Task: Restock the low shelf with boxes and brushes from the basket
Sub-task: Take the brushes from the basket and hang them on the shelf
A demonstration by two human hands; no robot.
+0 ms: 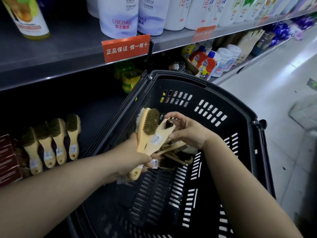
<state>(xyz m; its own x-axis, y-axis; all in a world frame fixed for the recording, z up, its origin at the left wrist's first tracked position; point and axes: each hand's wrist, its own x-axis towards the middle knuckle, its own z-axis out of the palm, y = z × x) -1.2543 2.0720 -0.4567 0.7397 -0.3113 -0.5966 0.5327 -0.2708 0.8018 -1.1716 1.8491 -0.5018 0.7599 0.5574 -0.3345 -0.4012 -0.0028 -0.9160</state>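
- My left hand [132, 158] is clamped round the handles of a bunch of wooden brushes [148, 129], held above the black basket [240, 117], over its side nearest the shelf
- The bunch fans upward from my grip; the front brush shows brown bristles, one behind it shows pale bristles, and a round handle end with a hole pokes out below my fist
- My right hand [187, 130] is also over the basket, just right of the bunch, its fingers curled about the head of one more brush [167, 127] that lies against the held ones; white price stickers show on the handles
- More loose brushes [176, 152] lie in a heap on the basket's floor, right beneath my two hands
- The basket's slotted walls are dark and its rim leans against the edge of the low shelf [96, 107]
- Left of the basket, on that low shelf, four brushes [56, 141] lie in a row, bristle heads away from me and handles toward me, side by side and nearly touching
- Further left of the basket, beside that row, sit dark red boxes [8, 157], stacked at the shelf's front
- Beyond the basket's far left corner stand green-and-yellow packs [128, 78] in the shadow
- Above the basket, an orange shelf tag [126, 48] hangs from the upper shelf's edge, with white bottles [118, 18] over it
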